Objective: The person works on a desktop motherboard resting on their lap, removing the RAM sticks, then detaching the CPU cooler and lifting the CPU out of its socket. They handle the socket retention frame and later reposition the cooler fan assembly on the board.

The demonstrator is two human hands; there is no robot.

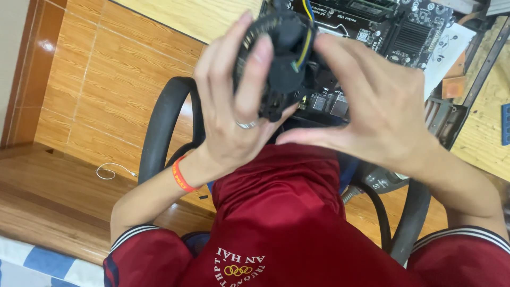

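Person sits w/ both hands up in front of the chest, holding a black CPU cooler fan (281,58) between them, just above the near edge of a motherboard (393,26) on the wooden desk (202,16). Left hand (228,106) is clamped on the fan's left side: fingers (255,69) curl over the rim, ring on one finger, orange wristband (180,176) at the wrist. Right hand (372,106) grips the other side, thumb (297,135) tucked under, fingers over the top. Yellow, blue and black wires (305,37) run off the hub across the fan. My guess on handling: light, stiff plastic frame, but blades and thin leads are fragile, so best held by the outer frame, not the blades or wires, approx as both hands do now; any metal underside can't be seen from here. Labels: white paper sheet (451,48) w/ print lies right of the board, partly under it; small orange-brown card (452,86) just below that; blue strip (506,123) at the far right edge, too cut off to tell what it is. Board has white printed markings, small. Red shirt (276,212) carries a white and yellow emblem near the bottom. White cable (112,171) lies on the tile floor (106,79) by the black chair arm (164,122).
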